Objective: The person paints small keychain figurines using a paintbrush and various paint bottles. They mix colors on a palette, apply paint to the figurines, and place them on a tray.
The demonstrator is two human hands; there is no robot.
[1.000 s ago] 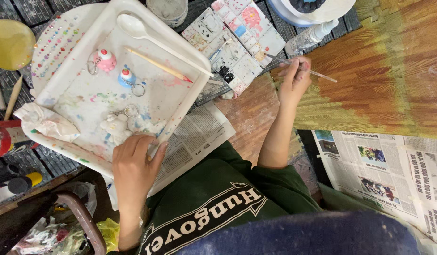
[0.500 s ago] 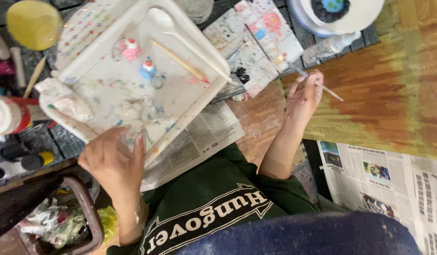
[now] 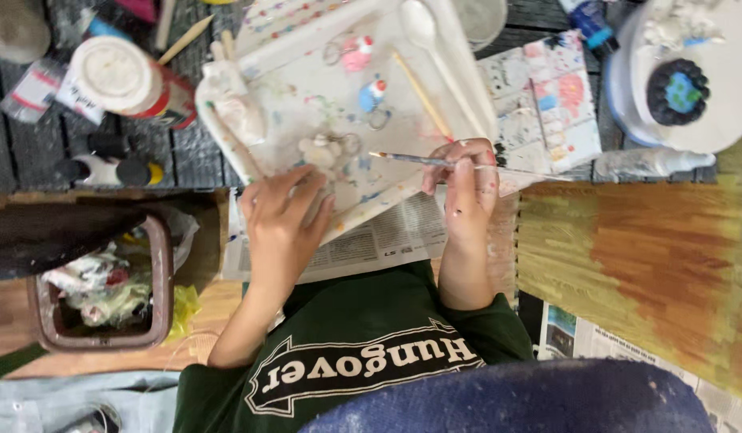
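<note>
Dark slatted tabletop [image 3: 34,172] carries a white paint-smeared plastic tray [image 3: 307,88]; left hand [image 3: 283,220], fingers spread, steadies its near edge. Right hand [image 3: 465,186] pinches a thin wooden paintbrush [image 3: 419,160], tip over a small, pale unpainted clay figure [image 3: 321,151]. Two little figures [image 3: 363,74] already coloured; this one looks barely begun.

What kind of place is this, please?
Probably a home craft or painting corner: a fine paintbrush in the right hand, a paint-smeared white tray with small figurines, and newspaper spread underneath.
</note>
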